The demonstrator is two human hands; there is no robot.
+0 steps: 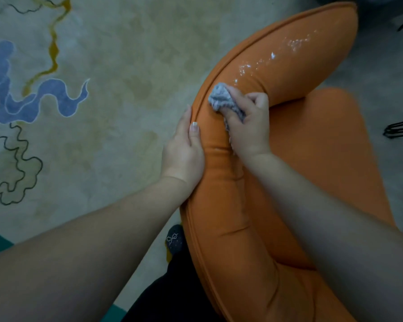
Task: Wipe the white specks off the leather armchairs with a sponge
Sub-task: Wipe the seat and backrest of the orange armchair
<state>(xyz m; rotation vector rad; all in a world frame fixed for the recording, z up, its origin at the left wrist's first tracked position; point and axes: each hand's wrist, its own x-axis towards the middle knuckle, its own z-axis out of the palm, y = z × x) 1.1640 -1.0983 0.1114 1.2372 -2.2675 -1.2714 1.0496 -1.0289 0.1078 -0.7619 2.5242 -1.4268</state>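
An orange leather armchair (312,159) fills the right half of the head view, its curved padded backrest running from bottom centre to top right. White specks (272,56) dot the upper stretch of the backrest. My right hand (249,126) grips a crumpled grey sponge-cloth (221,97) and presses it on the backrest just below the specks. My left hand (184,152) rests on the outer edge of the backrest, thumb on top, fingers straight along the piping.
A beige rug (116,66) with blue and ochre wavy patterns covers the floor to the left. Black metal legs (400,127) of other furniture stand at the right edge. My dark-socked foot (175,238) is beside the chair base.
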